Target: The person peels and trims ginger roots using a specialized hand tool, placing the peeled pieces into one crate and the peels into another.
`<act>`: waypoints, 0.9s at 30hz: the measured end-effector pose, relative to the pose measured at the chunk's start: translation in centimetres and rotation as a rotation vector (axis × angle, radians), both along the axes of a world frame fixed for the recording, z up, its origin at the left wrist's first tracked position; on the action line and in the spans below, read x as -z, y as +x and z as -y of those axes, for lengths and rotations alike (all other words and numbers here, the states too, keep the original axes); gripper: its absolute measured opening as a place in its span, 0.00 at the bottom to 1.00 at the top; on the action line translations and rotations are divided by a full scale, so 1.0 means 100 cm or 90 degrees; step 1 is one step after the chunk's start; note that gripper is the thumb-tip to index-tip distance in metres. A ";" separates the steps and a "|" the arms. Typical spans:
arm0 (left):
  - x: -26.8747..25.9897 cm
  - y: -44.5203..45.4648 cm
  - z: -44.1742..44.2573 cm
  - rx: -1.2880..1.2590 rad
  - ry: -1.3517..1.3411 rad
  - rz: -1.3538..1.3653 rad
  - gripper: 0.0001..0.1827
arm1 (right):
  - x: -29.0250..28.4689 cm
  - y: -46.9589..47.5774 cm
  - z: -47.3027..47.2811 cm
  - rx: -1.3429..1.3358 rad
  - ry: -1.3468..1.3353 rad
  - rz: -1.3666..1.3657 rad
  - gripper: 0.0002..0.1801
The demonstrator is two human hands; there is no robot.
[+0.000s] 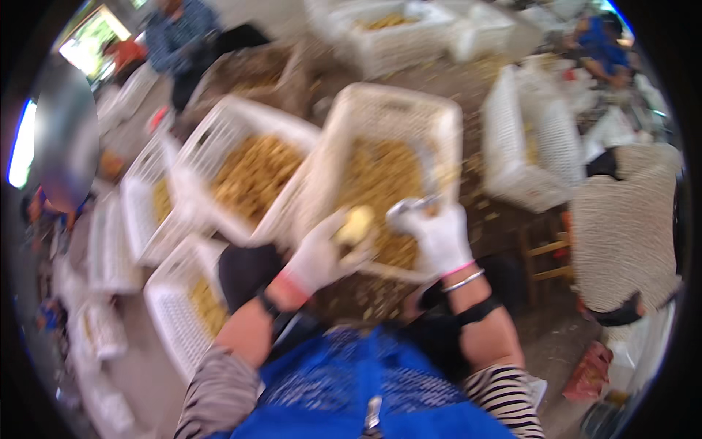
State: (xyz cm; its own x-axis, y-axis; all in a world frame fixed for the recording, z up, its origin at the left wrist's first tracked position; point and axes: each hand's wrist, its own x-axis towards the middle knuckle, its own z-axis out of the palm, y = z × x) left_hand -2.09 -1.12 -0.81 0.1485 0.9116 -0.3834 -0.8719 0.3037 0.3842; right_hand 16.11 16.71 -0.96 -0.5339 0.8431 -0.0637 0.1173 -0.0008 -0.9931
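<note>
My left hand [321, 258], in a white glove, holds a rounded pale-yellow piece of produce [355, 225] over the front part of a white plastic crate [403, 97]. My gloved right hand [445, 236] grips a shiny metal hand tool [407, 211], perhaps a peeler; blur hides its exact form. Tool and produce are apart. Yellow-brown peelings or scraps [381, 170] lie in the crate beneath both hands.
To the left, a white crate [241, 110] holds brown-orange pieces [258, 170]; another [170, 307] holds yellow pieces. A tall white crate [535, 186] stands at right, near a wooden stool [545, 258] and a seated person [625, 230]. Scraps litter the floor. Other people [184, 38] sit farther off.
</note>
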 end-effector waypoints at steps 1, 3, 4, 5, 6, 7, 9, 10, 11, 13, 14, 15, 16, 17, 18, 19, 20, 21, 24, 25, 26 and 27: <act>0.004 0.001 -0.002 0.005 0.006 -0.041 0.30 | 0.000 0.002 0.002 -0.003 0.020 -0.002 0.12; 0.021 0.003 0.002 0.007 -0.010 -0.099 0.29 | 0.008 0.000 0.013 -0.027 -0.015 -0.004 0.14; 0.023 0.000 0.006 -0.005 -0.025 -0.139 0.28 | 0.011 -0.010 0.018 -0.045 -0.032 -0.021 0.13; 0.024 -0.004 0.008 -0.013 -0.044 -0.174 0.27 | 0.013 -0.019 0.021 -0.070 -0.058 -0.050 0.13; 0.028 -0.004 0.008 -0.009 -0.064 -0.206 0.27 | 0.017 -0.025 0.024 -0.082 -0.083 -0.076 0.13; 0.031 -0.003 0.007 -0.001 -0.074 -0.224 0.26 | 0.019 -0.027 0.026 -0.086 -0.103 -0.088 0.13; 0.035 0.001 0.004 0.032 -0.073 -0.228 0.25 | 0.025 -0.020 0.026 -0.062 -0.120 -0.084 0.13; 0.038 0.005 -0.004 0.048 -0.074 -0.227 0.25 | 0.029 -0.012 0.018 -0.053 -0.131 -0.072 0.14; 0.036 0.006 -0.006 0.032 -0.054 -0.183 0.26 | 0.032 -0.007 0.008 -0.050 -0.138 -0.059 0.14; 0.035 0.000 -0.005 0.026 -0.041 -0.142 0.27 | 0.036 -0.005 0.001 0.033 -0.103 -0.022 0.14; 0.038 -0.003 -0.004 0.017 -0.023 -0.138 0.28 | 0.038 -0.003 0.001 0.056 -0.117 -0.032 0.14; 0.041 -0.006 -0.003 0.018 -0.019 -0.140 0.28 | 0.033 -0.003 0.003 0.077 -0.129 -0.043 0.14; 0.044 -0.010 -0.002 0.019 -0.016 -0.143 0.28 | 0.037 -0.009 0.010 0.036 -0.121 -0.089 0.14; 0.047 -0.013 -0.001 0.020 -0.011 -0.145 0.28 | 0.037 -0.011 0.011 0.013 -0.139 -0.085 0.14; 0.045 -0.009 0.001 0.034 -0.015 -0.197 0.28 | 0.033 -0.012 0.014 -0.009 -0.160 -0.080 0.14; 0.043 -0.010 0.003 0.045 -0.006 -0.212 0.28 | 0.028 -0.013 0.016 -0.032 -0.179 -0.075 0.14; 0.041 -0.011 0.005 0.053 0.004 -0.226 0.29 | 0.042 -0.015 0.009 -0.004 -0.100 -0.012 0.16; 0.039 -0.010 0.006 0.064 0.016 -0.239 0.29 | 0.047 -0.015 0.004 0.013 -0.083 -0.007 0.17; 0.031 -0.018 0.007 0.033 0.056 -0.224 0.32 | 0.054 -0.013 -0.001 0.046 -0.040 -0.001 0.19; 0.027 -0.020 0.007 0.024 0.060 -0.220 0.33 | 0.054 -0.011 -0.001 0.042 -0.045 -0.005 0.18; 0.023 -0.022 0.007 -0.023 0.044 -0.226 0.33 | 0.053 -0.009 -0.002 0.039 -0.049 -0.008 0.18; 0.013 -0.023 0.006 -0.062 0.045 -0.230 0.31 | 0.052 -0.008 -0.003 0.034 -0.051 -0.014 0.18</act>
